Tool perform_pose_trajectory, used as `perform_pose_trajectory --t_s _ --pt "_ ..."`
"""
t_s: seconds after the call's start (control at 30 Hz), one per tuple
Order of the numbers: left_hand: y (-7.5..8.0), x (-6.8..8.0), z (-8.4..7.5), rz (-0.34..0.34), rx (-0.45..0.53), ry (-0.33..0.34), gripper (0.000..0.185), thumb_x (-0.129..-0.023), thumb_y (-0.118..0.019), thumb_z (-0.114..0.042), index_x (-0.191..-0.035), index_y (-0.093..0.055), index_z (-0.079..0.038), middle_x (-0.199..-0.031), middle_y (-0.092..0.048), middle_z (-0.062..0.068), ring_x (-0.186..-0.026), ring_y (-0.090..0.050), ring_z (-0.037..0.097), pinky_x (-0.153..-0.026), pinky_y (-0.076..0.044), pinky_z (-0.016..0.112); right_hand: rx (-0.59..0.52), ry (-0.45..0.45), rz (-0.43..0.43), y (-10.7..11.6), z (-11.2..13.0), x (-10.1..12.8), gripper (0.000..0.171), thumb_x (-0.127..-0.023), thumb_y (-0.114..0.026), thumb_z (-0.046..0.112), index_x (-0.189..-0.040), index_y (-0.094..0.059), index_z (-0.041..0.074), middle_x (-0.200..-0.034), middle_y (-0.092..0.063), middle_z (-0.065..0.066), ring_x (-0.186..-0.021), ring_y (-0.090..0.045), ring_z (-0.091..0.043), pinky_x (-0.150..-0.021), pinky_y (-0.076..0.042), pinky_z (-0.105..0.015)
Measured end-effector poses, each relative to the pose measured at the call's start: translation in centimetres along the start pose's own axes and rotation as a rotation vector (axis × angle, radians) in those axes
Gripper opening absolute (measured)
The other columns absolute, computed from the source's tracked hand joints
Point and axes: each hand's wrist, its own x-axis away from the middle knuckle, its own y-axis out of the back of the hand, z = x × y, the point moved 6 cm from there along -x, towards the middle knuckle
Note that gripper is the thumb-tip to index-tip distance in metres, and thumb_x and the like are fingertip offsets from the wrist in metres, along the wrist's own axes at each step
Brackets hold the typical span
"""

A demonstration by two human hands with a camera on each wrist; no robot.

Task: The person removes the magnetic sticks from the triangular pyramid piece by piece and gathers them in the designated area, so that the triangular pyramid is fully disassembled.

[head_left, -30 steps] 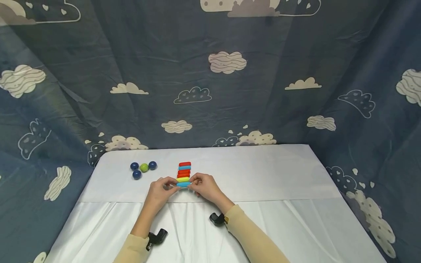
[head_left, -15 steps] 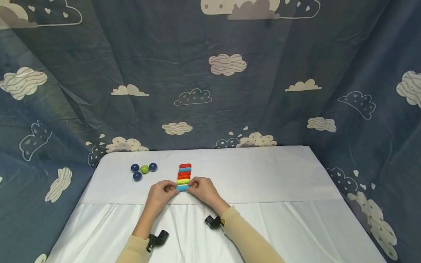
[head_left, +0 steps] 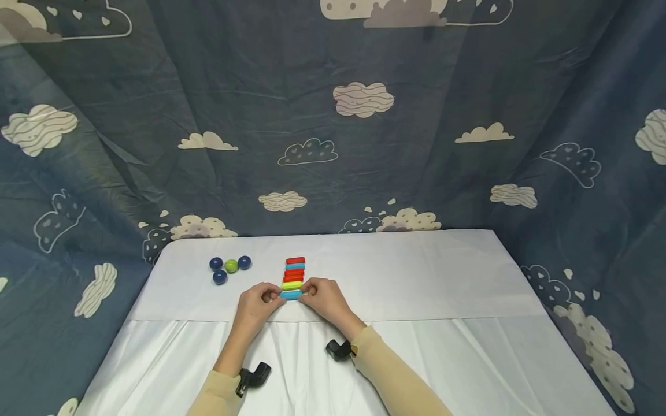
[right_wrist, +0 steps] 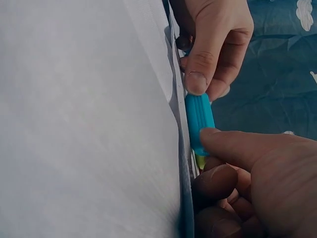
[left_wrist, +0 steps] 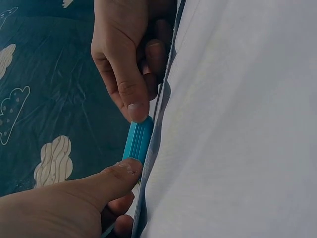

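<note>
A blue ridged plastic block lies at the near end of a short row on the white table. My left hand pinches its left end, thumb on the near side. At the right end, my right hand pinches the same block. Both wrist views show the blue block between the two thumbs, with its grooves facing the camera. Just beyond it lies a yellow-green block, then red blocks, a light blue block and a red block at the far end.
Left of the row sit dark blue balls and one green ball. A white cloth covers the table, its far edge meeting a dark curtain with cloud patterns.
The view shifts slightly. My right hand has come a little nearer to me, and the blue block sits slightly farther from the yellow-green one than a second ago. Both hands keep their grip.
</note>
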Motion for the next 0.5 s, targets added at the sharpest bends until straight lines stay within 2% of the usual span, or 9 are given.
perform_pose_trajectory --t_s 0.23,0.5 --pt "0.0 0.1 -0.1 -0.005 0.004 -0.006 0.018 -0.084 -0.089 -0.013 -0.099 -0.08 -0.009 -0.081 -0.069 0.0 -0.075 -0.055 0.012 -0.07 -0.044 0.025 -0.039 -0.024 -0.002 0.4 -0.2 0.2 0.018 -0.093 -0.081 0.02 -0.105 -0.077 0.008 -0.072 -0.061 0.005 -0.063 -0.051 -0.007 -0.06 -0.042 -0.022" --pt "0.5 0.1 -0.5 -0.003 -0.004 0.009 0.019 -0.086 -0.088 -0.015 -0.102 -0.08 -0.012 -0.085 -0.069 -0.001 -0.077 -0.055 0.013 -0.071 -0.044 0.026 -0.119 -0.046 0.086 1.5 -0.4 0.4 0.022 -0.096 -0.078 0.022 -0.113 -0.075 0.008 -0.072 -0.064 0.001 -0.051 -0.055 -0.01 -0.055 -0.046 -0.024"
